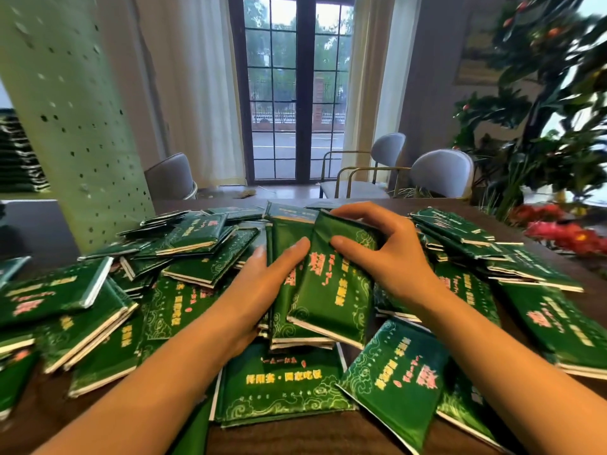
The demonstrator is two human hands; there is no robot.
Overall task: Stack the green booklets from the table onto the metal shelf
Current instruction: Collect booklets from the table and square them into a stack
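Your left hand (pixel 262 284) and right hand (pixel 391 254) both curl their fingers round a small bunch of green booklets (pixel 325 300), just over the big pile (pixel 98 310) on the table (pixel 295 438)

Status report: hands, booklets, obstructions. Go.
Left hand, right hand: both grip booklet bundle. Bundle over the pile, not shelved. Loose booklets crowd the table.

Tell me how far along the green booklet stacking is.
Done: some dark green booklets already look stacked at the far left, beside the pale green perforated metal panel. In hand: the left hand and right hand grip a small bundle of glossy green booklets. Left: many loose booklets lie scattered across the dark wooden table.
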